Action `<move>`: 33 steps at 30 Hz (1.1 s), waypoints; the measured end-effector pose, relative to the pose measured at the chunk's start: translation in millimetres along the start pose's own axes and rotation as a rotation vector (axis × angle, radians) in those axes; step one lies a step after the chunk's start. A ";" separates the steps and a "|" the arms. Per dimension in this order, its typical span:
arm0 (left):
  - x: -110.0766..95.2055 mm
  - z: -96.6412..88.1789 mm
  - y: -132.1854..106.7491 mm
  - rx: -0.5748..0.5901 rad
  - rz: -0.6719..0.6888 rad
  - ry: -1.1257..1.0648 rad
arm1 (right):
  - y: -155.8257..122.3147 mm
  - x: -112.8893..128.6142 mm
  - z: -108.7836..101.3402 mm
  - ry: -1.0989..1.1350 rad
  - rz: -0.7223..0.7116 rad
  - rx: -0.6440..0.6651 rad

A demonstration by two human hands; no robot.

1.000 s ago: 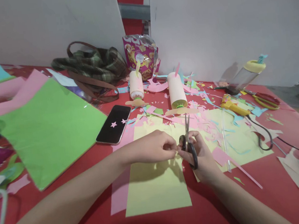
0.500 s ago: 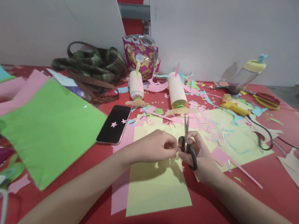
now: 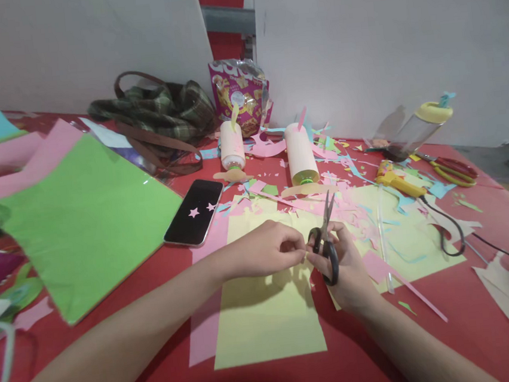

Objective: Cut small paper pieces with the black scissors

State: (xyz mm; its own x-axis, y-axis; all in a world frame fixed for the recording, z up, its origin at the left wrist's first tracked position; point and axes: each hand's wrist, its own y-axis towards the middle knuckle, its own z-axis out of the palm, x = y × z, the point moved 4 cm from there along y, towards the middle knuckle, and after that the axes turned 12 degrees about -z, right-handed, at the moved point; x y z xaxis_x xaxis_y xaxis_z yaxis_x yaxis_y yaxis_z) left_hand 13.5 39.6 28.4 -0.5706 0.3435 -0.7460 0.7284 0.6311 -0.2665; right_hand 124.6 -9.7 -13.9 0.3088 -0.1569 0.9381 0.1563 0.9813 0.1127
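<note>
My right hand [image 3: 345, 266] grips black-handled scissors [image 3: 325, 241], blades pointing away from me and slightly apart. My left hand [image 3: 264, 249] is curled in a pinch right beside the scissor handles; what it pinches is too small to make out. Both hands hover over a pale yellow paper sheet [image 3: 267, 322] on the red table [image 3: 163, 368]. Two paper-wrapped bottles [image 3: 301, 153] lie just beyond the hands.
A phone [image 3: 193, 212] lies left of the hands, next to a large green sheet [image 3: 81, 219]. A plaid bag [image 3: 157, 113] and snack pouch [image 3: 239, 90] stand at the back wall. A yellow glue gun [image 3: 400, 184] with cord, red-yellow scissors [image 3: 453, 170] and paper scraps lie at right.
The scissors have tilted a little to the right and their blades have parted slightly. Both hands have stayed in nearly the same place.
</note>
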 end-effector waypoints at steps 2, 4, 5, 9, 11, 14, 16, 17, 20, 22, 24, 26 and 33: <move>-0.2 -1.6 0.4 -0.019 -0.001 -0.024 | -0.7 -0.3 1.0 0.018 0.018 0.006; -0.5 -5.1 0.2 -0.066 -0.007 -0.069 | -1.9 -1.0 2.9 0.041 0.046 0.032; -0.7 -7.4 -0.1 -0.102 -0.011 -0.099 | -2.7 -1.4 4.3 0.052 0.060 0.055; -1.0 -15.2 -1.2 -0.241 -0.025 -0.205 | -5.9 -1.2 10.1 0.084 0.080 0.175; -1.0 -16.7 -1.4 -0.274 -0.024 -0.241 | -6.9 -0.4 11.9 0.085 0.071 0.226; -0.3 -16.6 -1.5 -0.293 -0.025 -0.279 | -7.7 0.5 13.3 0.090 0.066 0.270; 0.4 -15.7 -1.4 -0.292 -0.031 -0.301 | -7.9 0.3 13.4 0.090 0.072 0.282; 0.8 -15.1 -1.3 -0.292 -0.035 -0.313 | -8.0 0.1 13.2 0.086 0.076 0.284; 1.2 -13.2 -1.0 -0.297 -0.051 -0.335 | -8.1 -0.8 11.9 0.059 0.079 0.279; 0.9 -11.9 -0.7 -0.299 -0.055 -0.340 | -8.1 -1.3 11.0 0.048 0.076 0.273; 0.8 -10.7 -0.5 -0.300 -0.058 -0.346 | -7.9 -1.6 10.7 0.051 0.071 0.273; 1.1 -9.7 -0.3 -0.298 -0.062 -0.358 | -7.8 -1.7 10.7 0.054 0.069 0.274; 1.8 -9.3 -0.3 -0.288 -0.053 -0.386 | -8.3 -1.7 11.3 0.072 0.065 0.291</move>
State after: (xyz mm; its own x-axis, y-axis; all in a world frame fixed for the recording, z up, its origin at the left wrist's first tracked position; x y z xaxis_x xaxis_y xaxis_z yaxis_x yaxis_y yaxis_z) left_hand 8.7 46.5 32.8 -0.3822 0.0573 -0.9223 0.5364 0.8265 -0.1709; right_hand 112.2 -16.4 -12.7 0.3768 -0.0901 0.9219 -0.1379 0.9787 0.1520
